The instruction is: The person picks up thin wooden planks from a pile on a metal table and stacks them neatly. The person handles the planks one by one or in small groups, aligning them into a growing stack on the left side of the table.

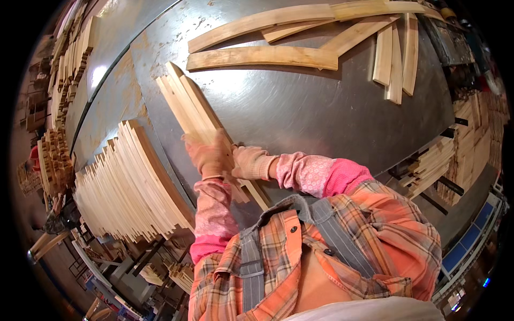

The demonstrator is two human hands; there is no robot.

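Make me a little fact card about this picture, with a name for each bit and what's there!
Left grip: gloved, blurred, on the wood bundle
Right grip: gloved, at the bundle's right side; exact hold unclear
Wood bundle: several pale strips, side by side, slanting
Table: grey, shiny, scuffed
Left side: long row of strips, packed together, ends uneven
Far side: loose boards, some overlapping
Clothes: orange plaid shirt, pink patterned sleeves
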